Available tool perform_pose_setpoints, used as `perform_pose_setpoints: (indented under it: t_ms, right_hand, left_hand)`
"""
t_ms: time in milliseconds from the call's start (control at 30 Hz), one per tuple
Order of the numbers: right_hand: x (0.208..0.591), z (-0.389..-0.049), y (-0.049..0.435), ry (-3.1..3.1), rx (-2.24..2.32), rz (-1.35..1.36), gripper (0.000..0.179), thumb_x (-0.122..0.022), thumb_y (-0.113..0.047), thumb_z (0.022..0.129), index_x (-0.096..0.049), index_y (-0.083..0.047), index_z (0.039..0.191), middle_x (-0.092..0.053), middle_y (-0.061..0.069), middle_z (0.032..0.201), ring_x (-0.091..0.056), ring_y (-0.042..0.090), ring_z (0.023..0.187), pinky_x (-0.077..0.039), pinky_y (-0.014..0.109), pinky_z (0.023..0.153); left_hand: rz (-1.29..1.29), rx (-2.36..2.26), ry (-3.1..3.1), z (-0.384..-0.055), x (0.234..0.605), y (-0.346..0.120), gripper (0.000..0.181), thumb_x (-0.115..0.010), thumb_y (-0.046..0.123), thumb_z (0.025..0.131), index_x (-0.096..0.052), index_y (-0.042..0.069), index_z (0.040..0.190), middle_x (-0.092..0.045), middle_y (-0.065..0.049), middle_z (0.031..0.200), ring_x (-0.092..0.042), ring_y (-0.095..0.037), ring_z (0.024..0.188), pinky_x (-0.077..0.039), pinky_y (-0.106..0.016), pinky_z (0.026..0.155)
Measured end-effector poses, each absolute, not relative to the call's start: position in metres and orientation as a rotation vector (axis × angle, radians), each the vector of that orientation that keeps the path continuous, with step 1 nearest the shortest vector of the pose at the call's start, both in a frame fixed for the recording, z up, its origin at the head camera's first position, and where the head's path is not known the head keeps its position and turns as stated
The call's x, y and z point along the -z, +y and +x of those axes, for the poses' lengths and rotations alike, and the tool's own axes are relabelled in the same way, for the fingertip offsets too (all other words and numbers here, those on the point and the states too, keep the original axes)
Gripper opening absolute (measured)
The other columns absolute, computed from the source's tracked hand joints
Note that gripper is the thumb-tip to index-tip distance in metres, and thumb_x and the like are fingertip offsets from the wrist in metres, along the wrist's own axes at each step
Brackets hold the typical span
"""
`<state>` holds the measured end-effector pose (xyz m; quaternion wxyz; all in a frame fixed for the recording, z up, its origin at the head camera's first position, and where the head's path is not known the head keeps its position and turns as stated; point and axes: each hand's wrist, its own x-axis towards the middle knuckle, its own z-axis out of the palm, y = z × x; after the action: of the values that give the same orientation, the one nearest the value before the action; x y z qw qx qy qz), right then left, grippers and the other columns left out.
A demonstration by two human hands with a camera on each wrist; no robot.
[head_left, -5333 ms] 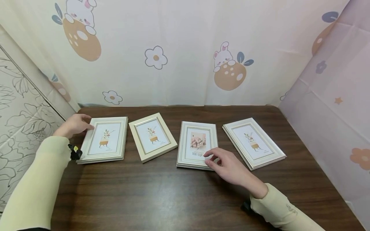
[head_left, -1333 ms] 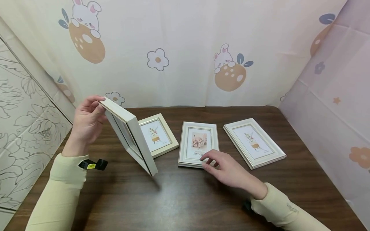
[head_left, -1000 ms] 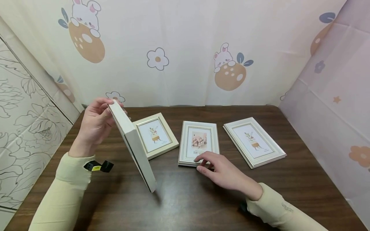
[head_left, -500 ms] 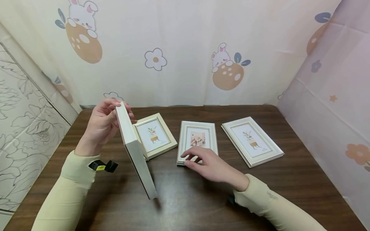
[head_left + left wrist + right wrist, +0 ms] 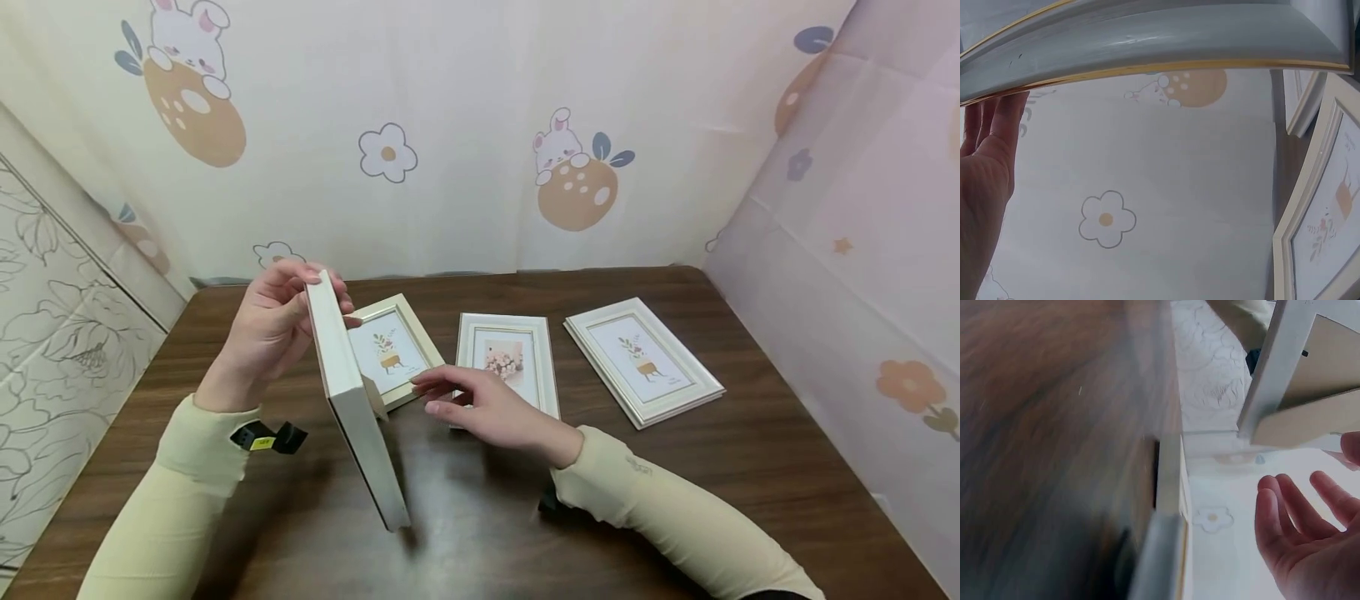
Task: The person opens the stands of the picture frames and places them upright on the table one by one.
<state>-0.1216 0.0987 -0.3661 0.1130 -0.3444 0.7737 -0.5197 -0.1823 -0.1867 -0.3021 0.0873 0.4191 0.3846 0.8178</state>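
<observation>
One tilted frame [image 5: 363,442] (rectangular), woodgrain table [image 5: 472,525]

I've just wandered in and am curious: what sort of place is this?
Probably a small curtained-off nook indoors: a dark wood-grained table, pale printed cloth hanging behind it, and three picture frames lying on the tabletop.

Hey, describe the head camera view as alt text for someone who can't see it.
A person's left grip holds a pale picture frame roughly upright at a dark wooden table. The right grip, empty, is near it. Three more frames lie face-up, before a bunny-patterned backdrop.
</observation>
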Motion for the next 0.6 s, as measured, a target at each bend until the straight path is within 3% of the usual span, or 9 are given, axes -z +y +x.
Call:
perform_pose_setpoints:
  t_ms: [267, 433, 600]
  right_hand:
    - [0.372, -0.123, 0.076, 1.985, 1.742, -0.881, 0.045, -0.064, -0.008, 0.097, -0.053, -0.004, 0.14, -0.06, 0.014, 0.134, -0.057, 0.035, 0.122, -0.047, 0.042, 0.102]
    - [0.375, -0.124, 0.068, 1.905, 1.752, -0.869, 0.047, -0.067, -0.008, 0.095, -0.054, -0.006, 0.14, -0.059, 0.008, 0.135, -0.058, 0.028, 0.122, -0.047, 0.043, 0.101]
    - [0.379, -0.125, 0.062, 1.873, 1.768, -0.851, 0.056, -0.072, -0.005, 0.091, -0.051, -0.007, 0.143, -0.059, 0.005, 0.135, -0.059, 0.021, 0.12, -0.045, 0.052, 0.103]
  left_hand:
    - [1.251, -2.428, 1.177, -0.182, 0.303, -0.18, 0.011, -0.054, -0.005, 0.098, -0.06, -0.004, 0.106, -0.061, -0.021, 0.109, -0.065, -0.032, 0.096, -0.055, -0.055, 0.085]
    - [1.278, -2.406, 1.163, -0.182, 0.304, -0.18, 0.011, -0.052, -0.005, 0.098, -0.059, -0.004, 0.107, -0.061, -0.021, 0.11, -0.064, -0.032, 0.096, -0.055, -0.054, 0.085]
    - [1.331, -2.374, 1.138, -0.182, 0.306, -0.181, 0.012, -0.052, -0.004, 0.099, -0.058, -0.005, 0.109, -0.06, -0.022, 0.111, -0.064, -0.032, 0.098, -0.055, -0.054, 0.086]
